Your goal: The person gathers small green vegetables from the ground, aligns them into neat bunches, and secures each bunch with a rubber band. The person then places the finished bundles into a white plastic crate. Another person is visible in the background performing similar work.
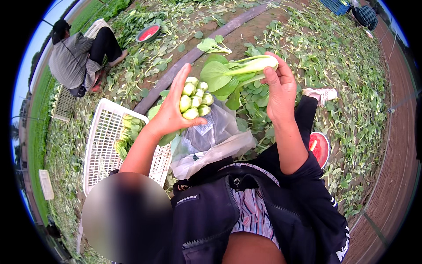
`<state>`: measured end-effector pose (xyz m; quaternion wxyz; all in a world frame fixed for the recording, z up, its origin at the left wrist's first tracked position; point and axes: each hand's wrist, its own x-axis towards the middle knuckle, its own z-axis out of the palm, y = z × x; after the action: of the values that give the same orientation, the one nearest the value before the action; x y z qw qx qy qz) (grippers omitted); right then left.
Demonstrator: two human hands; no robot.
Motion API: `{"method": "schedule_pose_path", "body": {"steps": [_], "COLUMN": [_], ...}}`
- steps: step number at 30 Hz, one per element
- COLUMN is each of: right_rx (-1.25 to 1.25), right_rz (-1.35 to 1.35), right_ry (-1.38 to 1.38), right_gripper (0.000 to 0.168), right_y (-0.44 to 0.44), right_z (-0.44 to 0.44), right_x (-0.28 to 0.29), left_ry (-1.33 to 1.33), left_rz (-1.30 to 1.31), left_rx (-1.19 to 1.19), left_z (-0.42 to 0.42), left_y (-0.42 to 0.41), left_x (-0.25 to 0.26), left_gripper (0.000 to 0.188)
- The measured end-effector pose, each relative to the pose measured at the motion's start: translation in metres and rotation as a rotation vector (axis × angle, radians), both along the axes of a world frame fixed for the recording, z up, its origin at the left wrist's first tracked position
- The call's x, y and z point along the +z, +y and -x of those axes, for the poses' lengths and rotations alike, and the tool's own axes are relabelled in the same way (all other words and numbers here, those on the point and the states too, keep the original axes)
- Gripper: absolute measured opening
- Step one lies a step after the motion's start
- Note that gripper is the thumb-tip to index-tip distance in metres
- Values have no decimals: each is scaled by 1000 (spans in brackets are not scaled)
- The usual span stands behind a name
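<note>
My left hand is curved around a bunch of bok choy, its pale cut bases facing up towards me and the leaves mostly hidden behind the hand. Between thumb and fingers of my right hand is a single bok choy, held by its pale base with the green leaves pointing left. Below the bunch, a clear plastic bag with printing lies across my lap. Left of it stands a white plastic crate with more bok choy inside.
A dark hose crosses ground strewn with leaves. A red-lined bowl sits by my right leg; another bowl lies farther off. One person sits at upper left near crates; another is beside a blue crate.
</note>
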<state>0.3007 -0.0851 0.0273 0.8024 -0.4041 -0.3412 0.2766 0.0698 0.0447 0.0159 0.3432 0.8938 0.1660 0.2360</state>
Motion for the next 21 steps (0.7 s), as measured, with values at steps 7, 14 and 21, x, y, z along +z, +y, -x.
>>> {"method": "schedule_pose_path", "body": {"steps": [7, 14, 21], "right_rx": [761, 560, 396], "right_rz": [381, 314, 280], "right_ry": [376, 199, 150], "right_gripper": [43, 34, 33], "right_y": [-32, -26, -20], "right_z": [57, 111, 114], "right_x": [-25, -44, -47], "left_ry": [-10, 91, 215], "left_rz": [287, 258, 156], "left_rx": [-6, -48, -171], "left_z": [13, 10, 6], "left_y": [12, 11, 12], "left_x": [10, 20, 32], "left_gripper": [121, 121, 128]}}
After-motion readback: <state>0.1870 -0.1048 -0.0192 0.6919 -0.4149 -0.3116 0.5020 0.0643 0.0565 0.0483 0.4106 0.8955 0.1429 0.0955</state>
